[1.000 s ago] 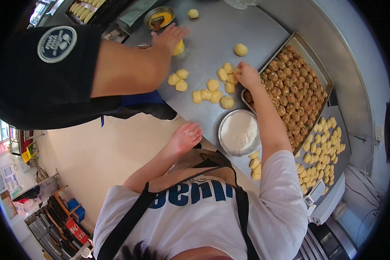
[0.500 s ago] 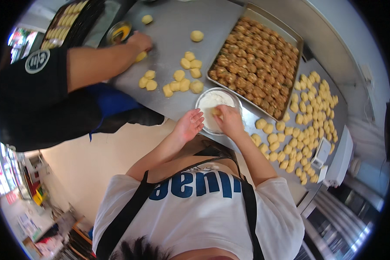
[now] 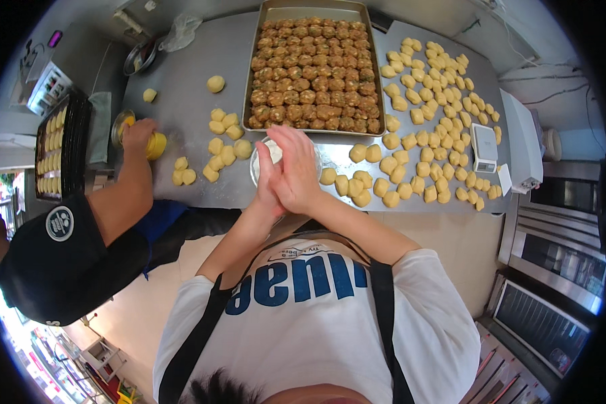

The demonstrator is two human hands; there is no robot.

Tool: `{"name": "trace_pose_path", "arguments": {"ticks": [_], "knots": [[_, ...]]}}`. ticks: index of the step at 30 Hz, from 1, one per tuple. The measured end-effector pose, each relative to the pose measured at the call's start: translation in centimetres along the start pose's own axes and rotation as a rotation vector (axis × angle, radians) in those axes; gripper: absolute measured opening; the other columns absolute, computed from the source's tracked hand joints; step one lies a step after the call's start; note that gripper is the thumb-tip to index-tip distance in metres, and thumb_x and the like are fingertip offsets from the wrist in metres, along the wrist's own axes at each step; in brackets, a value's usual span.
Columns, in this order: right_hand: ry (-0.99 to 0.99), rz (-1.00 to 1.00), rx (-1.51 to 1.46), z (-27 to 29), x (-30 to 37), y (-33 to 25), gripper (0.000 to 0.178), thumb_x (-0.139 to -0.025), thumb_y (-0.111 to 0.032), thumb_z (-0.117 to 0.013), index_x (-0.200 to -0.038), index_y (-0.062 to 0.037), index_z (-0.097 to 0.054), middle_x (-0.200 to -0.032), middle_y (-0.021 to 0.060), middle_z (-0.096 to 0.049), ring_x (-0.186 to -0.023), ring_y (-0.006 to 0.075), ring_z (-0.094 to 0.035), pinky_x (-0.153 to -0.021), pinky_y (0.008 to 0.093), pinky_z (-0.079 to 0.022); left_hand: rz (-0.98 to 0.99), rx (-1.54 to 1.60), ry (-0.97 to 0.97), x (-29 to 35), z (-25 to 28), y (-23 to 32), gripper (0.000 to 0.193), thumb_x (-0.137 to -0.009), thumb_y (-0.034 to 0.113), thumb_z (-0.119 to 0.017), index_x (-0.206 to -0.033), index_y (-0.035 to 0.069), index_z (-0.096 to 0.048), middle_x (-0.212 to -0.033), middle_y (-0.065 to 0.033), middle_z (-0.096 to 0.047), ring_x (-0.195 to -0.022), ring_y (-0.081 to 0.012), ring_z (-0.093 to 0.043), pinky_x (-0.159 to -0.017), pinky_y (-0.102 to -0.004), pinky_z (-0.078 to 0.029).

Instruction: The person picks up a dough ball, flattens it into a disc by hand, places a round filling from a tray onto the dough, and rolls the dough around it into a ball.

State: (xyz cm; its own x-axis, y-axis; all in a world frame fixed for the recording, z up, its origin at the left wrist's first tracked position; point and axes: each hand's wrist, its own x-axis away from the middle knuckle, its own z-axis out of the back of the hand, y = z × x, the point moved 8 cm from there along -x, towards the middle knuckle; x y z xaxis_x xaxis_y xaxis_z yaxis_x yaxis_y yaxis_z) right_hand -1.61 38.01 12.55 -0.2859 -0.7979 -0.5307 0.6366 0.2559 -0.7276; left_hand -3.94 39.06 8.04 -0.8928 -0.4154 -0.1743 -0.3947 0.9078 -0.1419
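My left hand [image 3: 266,179] and right hand [image 3: 297,168] are pressed palm to palm over a round bowl [image 3: 254,163] of white flour [image 3: 275,149]. Their fingers point away from me, the right hand lying over the left. The palms hide what is between them; half a second ago a small piece of yellow dough was in my right fingers. Just beyond my fingertips stands a large metal tray [image 3: 314,9] filled with rows of brown meat filling balls [image 3: 310,74]. Many yellow dough pieces [image 3: 427,138] lie to the right of the bowl, and several dough balls [image 3: 227,155] to its left.
At the left a co-worker's hand [image 3: 139,135] is at a yellow item [image 3: 156,146] beside a small bowl [image 3: 124,121]. A dark tray [image 3: 81,145] of shaped dough stands farther left. A white scale [image 3: 484,149] sits on the metal table's [image 3: 202,74] right side.
My hands were apart, the right one in the flour with a dough piece; now they are pressed together. The view has turned, and the co-worker's hand is on the yellow item.
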Motion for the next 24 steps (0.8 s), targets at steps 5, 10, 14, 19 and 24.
{"name": "trace_pose_path", "arguments": {"ticks": [5,10,14,19,24], "knots": [[-0.055,-0.162,-0.041,0.3,-1.8,3.3,0.045,-0.084,-0.028,-0.058,-0.123,-0.0059,-0.056,-0.115,0.0139,-0.060,-0.121,0.0338,-0.046,-0.106,0.0508,-0.027,-0.047,-0.752,0.504,-0.1,2.8,2.6,0.082,-0.092,0.075,-0.021,-0.142,0.012,-0.034,-0.143,-0.0092,-0.041,-0.131,-0.0235,-0.043,-0.110,-0.0411,-0.034],[-0.045,0.003,-0.118,1.1,-2.5,2.4,0.016,-0.079,-0.021,-0.066,-0.074,-0.0069,-0.061,-0.071,0.0116,-0.059,-0.070,0.0324,-0.058,-0.072,0.0427,-0.045,-0.047,-0.468,0.576,1.7,3.5,0.6,0.077,-0.092,0.075,-0.022,-0.132,0.014,-0.047,-0.134,-0.0083,-0.049,-0.126,-0.0244,-0.048,-0.108,-0.0441,-0.036],[-0.303,-0.005,-0.135,-0.5,-0.4,5.1,0.030,-0.081,-0.022,-0.064,-0.106,-0.0048,-0.062,-0.103,0.0141,-0.063,-0.096,0.0355,-0.057,-0.090,0.0436,-0.043,0.145,-0.346,0.589,2.3,4.2,0.7,0.090,-0.085,0.082,-0.026,-0.136,0.010,-0.044,-0.138,-0.0127,-0.046,-0.130,-0.0289,-0.044,-0.111,-0.0503,-0.031],[-0.367,-0.105,-0.024,1.6,0.2,4.1,0.026,-0.079,-0.025,-0.069,-0.097,-0.0073,-0.070,-0.089,0.0117,-0.068,-0.084,0.0336,-0.061,-0.084,0.0422,-0.047,-0.128,-0.208,0.763,3.0,3.9,2.9,0.092,-0.084,0.082,-0.032,-0.136,0.007,-0.045,-0.138,-0.0133,-0.048,-0.131,-0.0296,-0.044,-0.111,-0.0498,-0.032],[-0.071,-0.619,-0.220,1.7,0.9,15.7,0.026,-0.079,-0.035,-0.072,-0.081,-0.0083,-0.072,-0.069,0.0099,-0.065,-0.068,0.0272,-0.063,-0.060,0.0411,-0.048,-0.306,-0.299,0.884,5.4,10.4,3.9,0.047,-0.100,0.042,-0.044,-0.131,0.007,-0.049,-0.130,-0.0112,-0.056,-0.125,-0.0291,-0.051,-0.106,-0.0474,-0.041]]}}
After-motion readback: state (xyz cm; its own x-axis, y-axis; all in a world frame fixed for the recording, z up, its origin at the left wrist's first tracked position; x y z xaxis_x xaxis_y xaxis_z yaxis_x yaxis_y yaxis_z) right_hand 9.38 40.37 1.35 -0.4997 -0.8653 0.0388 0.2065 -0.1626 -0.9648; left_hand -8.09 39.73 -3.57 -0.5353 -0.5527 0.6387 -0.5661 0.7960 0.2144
